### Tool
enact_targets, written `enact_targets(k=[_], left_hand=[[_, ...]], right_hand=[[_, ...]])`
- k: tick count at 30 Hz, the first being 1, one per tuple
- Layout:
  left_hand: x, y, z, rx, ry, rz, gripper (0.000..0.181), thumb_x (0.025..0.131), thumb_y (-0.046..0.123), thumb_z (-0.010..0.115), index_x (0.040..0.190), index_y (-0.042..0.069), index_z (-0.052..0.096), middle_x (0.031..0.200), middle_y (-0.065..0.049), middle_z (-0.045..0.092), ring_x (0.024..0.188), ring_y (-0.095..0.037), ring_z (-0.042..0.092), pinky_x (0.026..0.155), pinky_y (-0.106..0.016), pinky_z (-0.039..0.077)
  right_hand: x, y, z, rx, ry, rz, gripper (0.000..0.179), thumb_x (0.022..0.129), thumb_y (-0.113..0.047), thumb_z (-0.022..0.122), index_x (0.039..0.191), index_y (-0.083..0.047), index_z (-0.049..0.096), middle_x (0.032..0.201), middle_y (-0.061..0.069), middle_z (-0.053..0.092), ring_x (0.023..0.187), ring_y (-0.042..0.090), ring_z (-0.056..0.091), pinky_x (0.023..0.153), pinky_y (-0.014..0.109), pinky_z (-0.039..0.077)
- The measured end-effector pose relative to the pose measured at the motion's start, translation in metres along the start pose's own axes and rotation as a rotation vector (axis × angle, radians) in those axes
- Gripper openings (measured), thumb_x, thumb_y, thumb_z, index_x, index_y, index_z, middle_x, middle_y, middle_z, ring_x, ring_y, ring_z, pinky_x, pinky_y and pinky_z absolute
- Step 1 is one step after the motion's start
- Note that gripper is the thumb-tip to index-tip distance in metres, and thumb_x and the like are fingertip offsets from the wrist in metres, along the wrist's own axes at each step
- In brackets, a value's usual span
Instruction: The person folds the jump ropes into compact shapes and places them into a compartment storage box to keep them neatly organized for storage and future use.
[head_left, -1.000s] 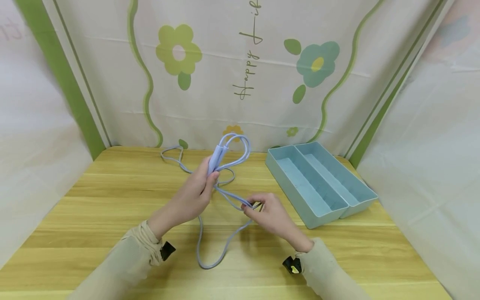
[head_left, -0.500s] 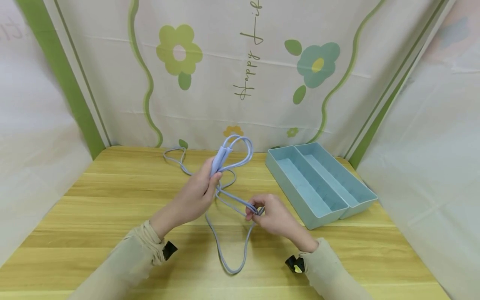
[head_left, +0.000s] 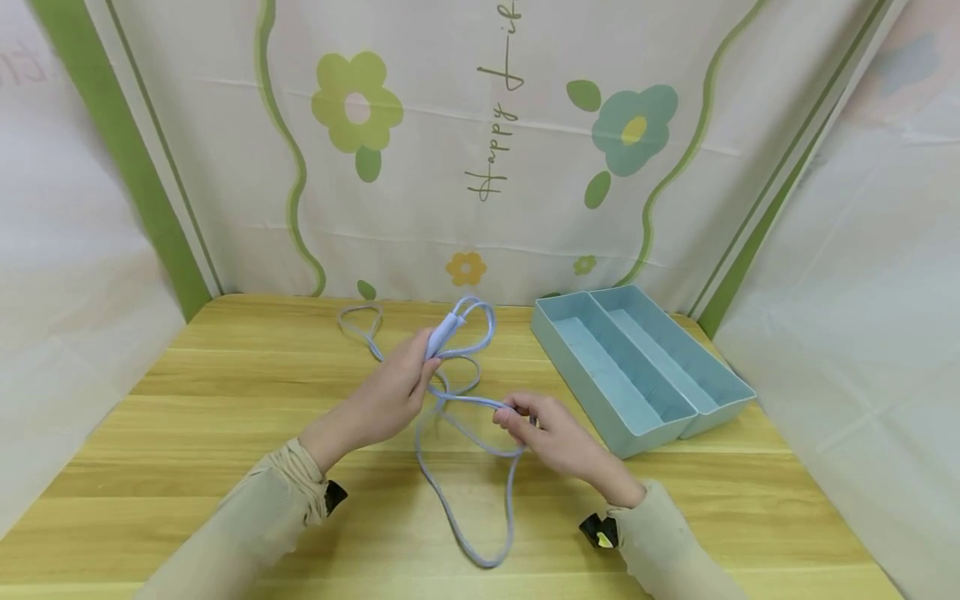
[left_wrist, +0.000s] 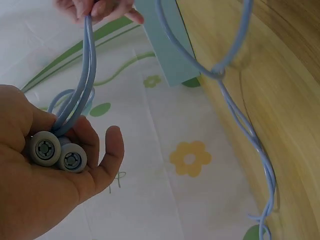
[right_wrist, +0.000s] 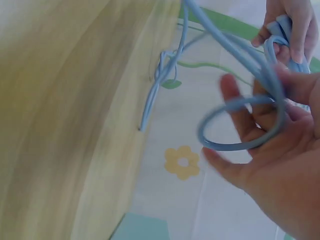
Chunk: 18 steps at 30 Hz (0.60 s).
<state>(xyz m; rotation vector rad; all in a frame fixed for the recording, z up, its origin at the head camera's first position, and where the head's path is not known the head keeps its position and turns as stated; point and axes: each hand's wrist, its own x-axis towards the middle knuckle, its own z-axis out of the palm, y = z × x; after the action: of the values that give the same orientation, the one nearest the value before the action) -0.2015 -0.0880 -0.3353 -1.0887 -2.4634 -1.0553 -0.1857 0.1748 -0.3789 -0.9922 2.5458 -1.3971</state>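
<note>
A blue-lavender jump rope (head_left: 487, 564) runs between both hands over the table. My left hand (head_left: 386, 396) grips its two handles (head_left: 442, 335) side by side, and a small bight of cord arches out beyond them. In the left wrist view, the round handle ends (left_wrist: 45, 148) lie in the palm with the fingers curled round. My right hand (head_left: 555, 433) pinches doubled strands between thumb and fingers, to the right of the left hand. In the right wrist view, a blurred loop of cord (right_wrist: 235, 146) curves across those fingers. Slack hangs toward me, and another stretch trails to the back left.
Two pale teal boxes, a left one (head_left: 576, 379) and a right one (head_left: 720, 417), stand side by side at the back right. The wooden table (head_left: 187, 450) ends against a flower-printed curtain (head_left: 435, 200), with white cloth at both sides.
The left hand has tipped the handles lower and to the right. The right hand has drifted slightly right with the strands, and the slack loop has swung right and nearer to me.
</note>
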Motion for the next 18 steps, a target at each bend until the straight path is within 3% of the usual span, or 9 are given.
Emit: enact_targets(k=[5, 9, 14, 18], left_hand=[[-0.001, -0.002, 0.0, 0.097, -0.072, 0.027, 0.029, 0.103, 0.002, 0.047, 0.13, -0.006, 0.045, 0.099, -0.008, 0.055, 0.087, -0.019, 0.052, 0.075, -0.035, 0.048], [-0.002, 0.0, 0.0, 0.139, -0.163, 0.043, 0.025, 0.103, 0.004, 0.047, 0.127, -0.002, 0.046, 0.096, -0.005, 0.053, 0.087, -0.018, 0.052, 0.075, -0.035, 0.048], [-0.004, 0.002, 0.004, 0.146, -0.264, 0.034, 0.033, 0.104, 0.007, 0.048, 0.136, -0.001, 0.045, 0.108, -0.01, 0.059, 0.095, -0.02, 0.058, 0.08, -0.037, 0.051], [-0.008, 0.001, 0.007, 0.163, -0.313, 0.047, 0.038, 0.104, 0.01, 0.049, 0.141, 0.003, 0.044, 0.113, -0.012, 0.061, 0.093, -0.019, 0.062, 0.076, -0.035, 0.052]], right_hand=[[-0.001, -0.003, -0.01, -0.053, 0.076, -0.065, 0.019, 0.104, -0.008, 0.05, 0.098, -0.011, 0.068, 0.074, -0.004, 0.047, 0.067, 0.012, 0.044, 0.062, 0.029, 0.043], [0.0, -0.006, -0.019, -0.139, 0.11, -0.15, 0.018, 0.102, -0.007, 0.053, 0.096, -0.013, 0.069, 0.077, -0.007, 0.052, 0.069, 0.012, 0.046, 0.063, 0.029, 0.043], [0.002, -0.004, -0.023, -0.23, 0.156, -0.321, 0.016, 0.095, -0.002, 0.063, 0.094, -0.014, 0.073, 0.077, -0.01, 0.056, 0.065, 0.009, 0.046, 0.058, 0.026, 0.041], [0.002, -0.005, -0.021, -0.319, 0.169, -0.425, 0.016, 0.09, 0.001, 0.068, 0.092, -0.014, 0.074, 0.074, -0.012, 0.056, 0.066, 0.006, 0.047, 0.06, 0.026, 0.041]])
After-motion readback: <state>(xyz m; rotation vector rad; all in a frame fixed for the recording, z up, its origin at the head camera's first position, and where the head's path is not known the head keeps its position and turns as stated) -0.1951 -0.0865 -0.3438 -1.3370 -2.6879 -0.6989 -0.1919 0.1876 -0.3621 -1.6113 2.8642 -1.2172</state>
